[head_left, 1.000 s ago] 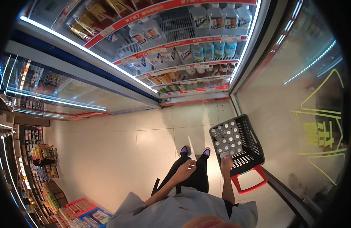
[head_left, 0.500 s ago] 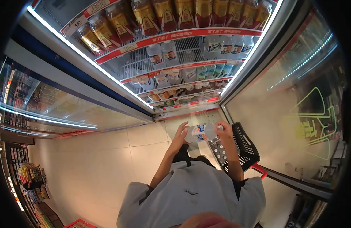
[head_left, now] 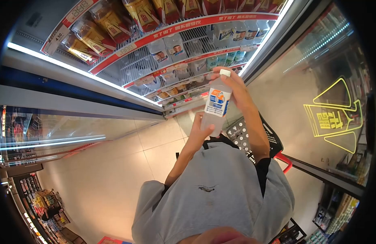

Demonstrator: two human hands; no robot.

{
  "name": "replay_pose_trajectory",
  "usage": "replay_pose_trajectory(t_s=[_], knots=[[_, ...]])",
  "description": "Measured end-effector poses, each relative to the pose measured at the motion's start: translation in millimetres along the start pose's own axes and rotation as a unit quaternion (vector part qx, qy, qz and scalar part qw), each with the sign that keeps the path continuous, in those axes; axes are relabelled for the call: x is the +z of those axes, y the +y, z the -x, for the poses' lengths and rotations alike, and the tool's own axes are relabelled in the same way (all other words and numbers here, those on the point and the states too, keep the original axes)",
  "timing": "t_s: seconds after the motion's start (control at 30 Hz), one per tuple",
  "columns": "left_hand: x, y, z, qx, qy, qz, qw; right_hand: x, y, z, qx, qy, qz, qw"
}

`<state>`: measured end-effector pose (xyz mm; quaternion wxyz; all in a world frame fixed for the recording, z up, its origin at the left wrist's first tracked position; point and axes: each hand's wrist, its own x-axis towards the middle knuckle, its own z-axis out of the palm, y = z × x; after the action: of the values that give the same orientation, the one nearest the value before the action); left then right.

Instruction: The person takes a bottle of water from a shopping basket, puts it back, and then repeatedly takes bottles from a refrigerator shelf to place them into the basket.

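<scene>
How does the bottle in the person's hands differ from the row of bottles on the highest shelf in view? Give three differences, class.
The held bottle looks pale and see-through; the shelf bottles look gold and red.
The held bottle's label is white with blue and orange; the shelf bottles' labels lack that white.
The held bottle is outside the fridge; the shelf bottles are inside.
Both carry printing.

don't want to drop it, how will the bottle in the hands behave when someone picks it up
The bottle looks like smooth clear plastic, so it may slip where the label doesn't cover it. It seems filled, so probably fairly heavy and only slightly squeezable. Its tall, rounded shape suggests it could tip, and roll once down.
</scene>
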<state>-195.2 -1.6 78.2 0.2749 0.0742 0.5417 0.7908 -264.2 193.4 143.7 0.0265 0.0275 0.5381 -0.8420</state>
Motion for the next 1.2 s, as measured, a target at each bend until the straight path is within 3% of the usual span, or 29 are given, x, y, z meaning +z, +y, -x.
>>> replay_pose_trajectory(t_s=[0.03,0.07,0.1,0.3,0.4,0.5,0.6,0.83,0.93,0.97,1.03,1.13,1.2], knots=[[7,-6,-4,0.085,0.075,-0.167,0.979,1,-2,-3,0.014,-0.019,-0.034,0.999],[13,-9,-8,0.169,0.149,-0.327,0.918,-4,-2,-7,0.016,-0.030,-0.034,0.999],[22,2,-8,0.104,0.170,-0.308,0.930,-7,-1,-13,0.017,-0.041,-0.034,0.998],[23,-4,-23,0.104,0.238,-0.438,0.861,-16,-1,-29,0.010,-0.051,0.045,0.998],[7,-13,-34,0.144,0.166,-0.356,0.908,-22,4,-37,0.014,-0.044,0.088,0.995],[9,-17,-39,0.035,0.053,-0.038,0.997,-21,3,-42,0.019,-0.043,-0.007,0.999],[25,9,-38,-0.013,0.009,0.061,0.998,-22,0,-45,0.026,-0.035,-0.029,0.999],[27,5,-44,-0.016,0.031,0.081,0.996,-29,4,-49,0.024,-0.037,-0.084,0.995],[22,-14,-49,0.035,0.082,-0.026,0.996,-28,5,-50,0.043,-0.040,-0.107,0.993],[22,-18,-48,0.078,0.128,-0.155,0.976,-28,6,-50,0.052,-0.043,-0.116,0.991],[28,-12,-46,0.155,0.213,-0.399,0.879,-32,10,-53,0.040,-0.023,-0.070,0.997],[21,-12,-52,0.223,0.266,-0.480,0.805,-30,7,-54,0.029,-0.004,-0.022,0.999],[2,-27,-59,0.168,0.192,-0.272,0.928,-32,12,-58,0.014,-0.005,-0.027,1.000]])
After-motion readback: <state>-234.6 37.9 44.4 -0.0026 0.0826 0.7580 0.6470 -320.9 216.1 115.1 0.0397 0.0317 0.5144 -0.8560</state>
